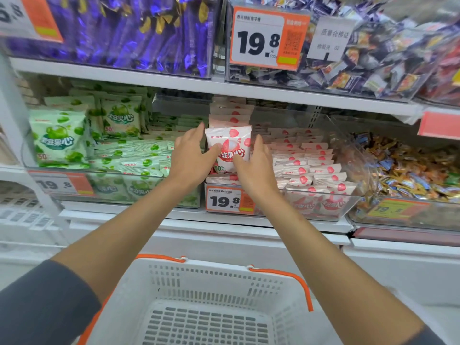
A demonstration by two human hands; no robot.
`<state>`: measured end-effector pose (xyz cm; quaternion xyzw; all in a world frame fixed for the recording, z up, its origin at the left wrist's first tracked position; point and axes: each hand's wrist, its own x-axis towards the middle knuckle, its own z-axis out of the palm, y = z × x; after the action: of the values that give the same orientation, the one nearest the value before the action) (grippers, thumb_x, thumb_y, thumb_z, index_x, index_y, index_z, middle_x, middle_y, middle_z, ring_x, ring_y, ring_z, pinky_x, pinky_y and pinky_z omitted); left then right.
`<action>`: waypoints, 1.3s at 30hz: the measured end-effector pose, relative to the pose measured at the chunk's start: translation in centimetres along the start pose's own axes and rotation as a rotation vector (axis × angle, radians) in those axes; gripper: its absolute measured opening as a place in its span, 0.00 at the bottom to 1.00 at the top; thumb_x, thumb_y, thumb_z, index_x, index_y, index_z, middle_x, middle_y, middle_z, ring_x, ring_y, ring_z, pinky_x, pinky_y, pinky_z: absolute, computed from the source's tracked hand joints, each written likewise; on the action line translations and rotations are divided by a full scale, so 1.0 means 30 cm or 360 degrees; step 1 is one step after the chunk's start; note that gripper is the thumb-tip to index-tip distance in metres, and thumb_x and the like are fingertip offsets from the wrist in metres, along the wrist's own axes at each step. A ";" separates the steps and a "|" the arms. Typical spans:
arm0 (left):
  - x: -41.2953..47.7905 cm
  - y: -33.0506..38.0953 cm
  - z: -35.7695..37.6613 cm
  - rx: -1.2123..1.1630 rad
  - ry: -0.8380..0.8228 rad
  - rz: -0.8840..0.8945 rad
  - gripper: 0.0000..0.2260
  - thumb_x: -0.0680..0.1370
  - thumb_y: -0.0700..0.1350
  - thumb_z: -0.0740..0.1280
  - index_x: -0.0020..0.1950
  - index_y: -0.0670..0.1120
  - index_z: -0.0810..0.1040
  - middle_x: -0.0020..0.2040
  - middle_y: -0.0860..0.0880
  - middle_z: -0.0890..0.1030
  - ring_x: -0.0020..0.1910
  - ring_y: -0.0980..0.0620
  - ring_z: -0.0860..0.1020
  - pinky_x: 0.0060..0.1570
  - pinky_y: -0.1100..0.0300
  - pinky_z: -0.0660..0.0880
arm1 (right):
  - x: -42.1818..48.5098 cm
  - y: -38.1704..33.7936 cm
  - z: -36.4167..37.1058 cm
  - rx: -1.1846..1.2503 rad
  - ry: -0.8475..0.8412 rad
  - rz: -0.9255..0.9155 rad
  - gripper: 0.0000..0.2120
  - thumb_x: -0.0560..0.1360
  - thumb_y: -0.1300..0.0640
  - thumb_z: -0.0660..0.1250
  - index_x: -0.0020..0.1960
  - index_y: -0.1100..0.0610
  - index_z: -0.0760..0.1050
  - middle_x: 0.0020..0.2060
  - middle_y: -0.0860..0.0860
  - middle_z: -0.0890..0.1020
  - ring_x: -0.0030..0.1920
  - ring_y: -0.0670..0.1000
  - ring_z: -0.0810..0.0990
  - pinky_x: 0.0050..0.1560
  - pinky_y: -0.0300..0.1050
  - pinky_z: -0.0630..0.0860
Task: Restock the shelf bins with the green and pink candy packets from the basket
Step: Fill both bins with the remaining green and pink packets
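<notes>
An upright pink candy packet (230, 148) stands at the left end of the clear pink-packet bin (353, 195). My left hand (189, 158) holds its left edge, thumb across the front. My right hand (254, 165) holds its right edge, thumb on the front and fingers straight up beside it. More pink packets (308, 168) lie stacked in that bin. To the left, the green-packet bin (109, 192) holds green candy packets (59, 138), some upright and some flat. The white basket (214, 277) with orange handles sits below my arms; no packets show inside it.
Above is a shelf with purple-wrapped bars (129, 33) and mixed wrapped sweets (373, 66). A bin of loose gold and blue sweets (410, 170) stands right of the pink bin. Orange price tags reading 19.8 (227, 200) hang on the bin fronts.
</notes>
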<state>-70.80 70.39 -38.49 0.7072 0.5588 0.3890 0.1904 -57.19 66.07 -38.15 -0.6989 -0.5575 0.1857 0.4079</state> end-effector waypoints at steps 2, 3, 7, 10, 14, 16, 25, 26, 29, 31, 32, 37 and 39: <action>-0.016 0.002 -0.009 -0.0012 0.0005 -0.0010 0.32 0.79 0.58 0.63 0.79 0.47 0.58 0.77 0.48 0.63 0.75 0.48 0.58 0.72 0.50 0.59 | -0.035 0.000 -0.008 -0.0036 0.0131 -0.0085 0.33 0.80 0.54 0.61 0.79 0.57 0.50 0.77 0.52 0.57 0.76 0.53 0.55 0.74 0.49 0.56; -0.024 0.004 -0.016 -0.0015 0.0023 -0.0010 0.31 0.79 0.58 0.63 0.78 0.47 0.60 0.76 0.48 0.65 0.75 0.48 0.59 0.72 0.50 0.60 | -0.056 0.002 -0.008 -0.0049 0.0213 -0.0165 0.31 0.79 0.56 0.62 0.78 0.57 0.53 0.75 0.53 0.60 0.74 0.52 0.58 0.73 0.48 0.58; -0.109 0.014 -0.049 -0.0083 0.0362 0.0041 0.13 0.76 0.52 0.67 0.59 0.50 0.75 0.52 0.52 0.77 0.52 0.52 0.74 0.52 0.51 0.74 | -0.153 0.008 0.026 -0.0046 0.0465 -0.0600 0.18 0.75 0.62 0.62 0.64 0.56 0.70 0.55 0.49 0.74 0.54 0.49 0.73 0.55 0.47 0.73; -0.240 -0.029 -0.052 -0.0127 0.0317 -0.0056 0.05 0.73 0.46 0.67 0.42 0.50 0.71 0.35 0.53 0.73 0.36 0.51 0.72 0.37 0.53 0.69 | -0.232 0.041 0.102 0.0017 0.0177 -0.0596 0.11 0.74 0.64 0.62 0.55 0.56 0.74 0.47 0.48 0.74 0.42 0.50 0.74 0.43 0.52 0.75; -0.459 -0.232 -0.022 0.0019 -0.0102 -0.0451 0.05 0.72 0.44 0.69 0.41 0.48 0.72 0.33 0.52 0.74 0.35 0.49 0.74 0.38 0.53 0.71 | -0.384 0.156 0.239 -0.0287 -0.0373 -0.0644 0.06 0.74 0.62 0.61 0.49 0.56 0.75 0.46 0.50 0.76 0.41 0.53 0.76 0.39 0.49 0.72; -0.566 -0.375 -0.008 0.0255 -0.0433 -0.0540 0.05 0.72 0.43 0.69 0.43 0.47 0.73 0.35 0.52 0.75 0.36 0.49 0.76 0.38 0.54 0.72 | -0.473 0.223 0.315 -0.0603 -0.0728 -0.0790 0.07 0.76 0.60 0.60 0.51 0.56 0.76 0.50 0.50 0.76 0.43 0.55 0.78 0.39 0.46 0.70; -0.955 -0.963 0.080 0.1322 -0.2102 -0.0532 0.24 0.79 0.43 0.61 0.75 0.45 0.64 0.71 0.45 0.70 0.70 0.45 0.69 0.68 0.52 0.67 | -0.768 0.516 0.577 -0.1107 -0.1978 -0.0545 0.07 0.75 0.69 0.59 0.42 0.59 0.69 0.41 0.55 0.74 0.34 0.53 0.69 0.33 0.45 0.67; -0.986 -0.978 0.093 0.1377 -0.2079 -0.0443 0.23 0.78 0.41 0.61 0.74 0.45 0.65 0.66 0.45 0.75 0.65 0.45 0.73 0.64 0.50 0.71 | -0.784 0.529 0.586 -0.1128 -0.2008 -0.0503 0.08 0.75 0.70 0.59 0.42 0.58 0.68 0.39 0.54 0.72 0.33 0.52 0.68 0.32 0.45 0.66; -1.037 -0.983 0.121 0.1377 -0.2053 -0.0438 0.18 0.78 0.40 0.61 0.69 0.46 0.70 0.58 0.47 0.79 0.58 0.45 0.77 0.61 0.52 0.71 | -0.811 0.569 0.596 -0.1139 -0.2087 -0.0344 0.09 0.75 0.70 0.58 0.42 0.58 0.69 0.35 0.52 0.69 0.31 0.50 0.65 0.29 0.41 0.63; -1.024 -0.954 0.130 0.1221 -0.1975 -0.0711 0.13 0.79 0.41 0.60 0.63 0.46 0.74 0.58 0.46 0.79 0.57 0.45 0.78 0.59 0.54 0.72 | -0.811 0.592 0.583 -0.1118 -0.2108 -0.0243 0.09 0.76 0.70 0.58 0.48 0.60 0.75 0.39 0.54 0.75 0.33 0.51 0.68 0.31 0.42 0.65; -1.004 -0.936 0.131 0.1094 -0.1904 -0.0809 0.12 0.79 0.41 0.59 0.62 0.46 0.75 0.58 0.46 0.79 0.55 0.46 0.78 0.56 0.55 0.74 | -0.799 0.597 0.572 -0.1104 -0.2087 -0.0182 0.11 0.76 0.69 0.58 0.53 0.62 0.76 0.45 0.56 0.79 0.37 0.52 0.72 0.34 0.43 0.69; -0.755 -0.721 0.126 0.0211 -0.1561 -0.1356 0.10 0.76 0.33 0.64 0.56 0.39 0.76 0.53 0.44 0.77 0.38 0.55 0.79 0.37 0.67 0.76 | -0.712 0.546 0.462 -0.0912 -0.1989 -0.0213 0.33 0.76 0.60 0.68 0.77 0.54 0.59 0.74 0.54 0.65 0.70 0.55 0.68 0.66 0.48 0.69; -0.628 -0.590 0.088 -0.0434 -0.1460 -0.1681 0.06 0.78 0.32 0.62 0.55 0.34 0.75 0.51 0.40 0.80 0.34 0.56 0.82 0.43 0.67 0.80 | -0.667 0.475 0.405 -0.0653 -0.1802 -0.0213 0.39 0.73 0.53 0.73 0.77 0.53 0.56 0.74 0.52 0.65 0.71 0.54 0.66 0.69 0.49 0.66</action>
<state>-81.51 58.51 -58.96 0.4042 0.6368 -0.0256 0.6561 -63.14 51.20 -60.40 -0.5194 -0.7550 0.3914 -0.0843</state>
